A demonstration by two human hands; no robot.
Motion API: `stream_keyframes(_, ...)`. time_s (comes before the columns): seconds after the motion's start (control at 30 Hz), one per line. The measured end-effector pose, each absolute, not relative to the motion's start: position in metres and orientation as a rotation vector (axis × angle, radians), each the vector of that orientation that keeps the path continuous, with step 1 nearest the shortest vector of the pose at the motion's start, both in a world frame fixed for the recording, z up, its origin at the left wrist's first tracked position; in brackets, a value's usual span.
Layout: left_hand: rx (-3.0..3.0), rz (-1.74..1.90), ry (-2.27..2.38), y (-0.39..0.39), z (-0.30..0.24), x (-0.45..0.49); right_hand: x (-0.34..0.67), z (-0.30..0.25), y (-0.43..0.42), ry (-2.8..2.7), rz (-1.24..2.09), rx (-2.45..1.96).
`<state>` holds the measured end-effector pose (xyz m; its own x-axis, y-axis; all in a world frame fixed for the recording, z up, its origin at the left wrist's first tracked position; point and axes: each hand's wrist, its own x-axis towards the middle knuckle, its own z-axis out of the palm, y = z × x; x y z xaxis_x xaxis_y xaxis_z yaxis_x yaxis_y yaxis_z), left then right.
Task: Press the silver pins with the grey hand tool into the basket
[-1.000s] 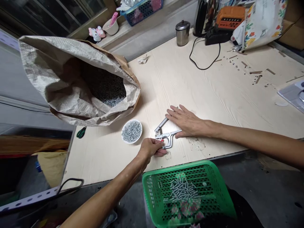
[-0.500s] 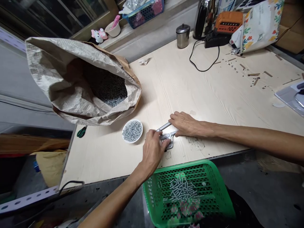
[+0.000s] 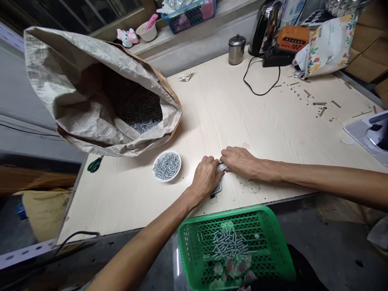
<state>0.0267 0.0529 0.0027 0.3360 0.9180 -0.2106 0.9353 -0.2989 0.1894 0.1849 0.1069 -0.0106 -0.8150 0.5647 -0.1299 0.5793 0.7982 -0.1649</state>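
Observation:
My left hand (image 3: 207,176) lies closed over the head of a metal plier tool (image 3: 217,188) on the pale wooden table (image 3: 273,121), and only the tool's lower edge shows beneath it. My right hand (image 3: 240,161) is curled around the tool's handles, touching my left hand. A small white dish of silver screws (image 3: 167,165) sits just left of my left hand. A green plastic basket (image 3: 236,246) with several screws in it sits below the table's front edge.
A large open paper sack (image 3: 97,93) holding screws lies at the left. Green-handled scissors (image 3: 95,164) lie near the left edge. A kettle (image 3: 267,26), a metal tin (image 3: 236,49), a black cord (image 3: 260,76) and an orange box (image 3: 292,37) stand at the back.
My left hand moved from the tool's tip up over its head. My right hand went from flat and spread on the handles to closed around them.

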Motion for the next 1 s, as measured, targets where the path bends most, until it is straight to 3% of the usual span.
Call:
stream_keyframes(0.3,2.265,-0.006,1.764,0.053,-0.001,0.030,0.182,-0.003,0.105,2.840,-0.329,0.983)
stream_keyframes(0.57,1.865,0.759,2.067,-0.003,0.012,-0.016,0.189,-0.011,0.080,3.173,-0.300,0.851)
stream_keyframes(0.73,1.629,0.564,2.170,-0.024,0.012,-0.036,0.184,-0.027,0.072,3.172,-0.457,0.945)
stream_keyframes(1.0,1.485,0.021,2.214,0.000,0.007,-0.005,0.170,-0.045,0.066,3.230,-0.294,1.025)
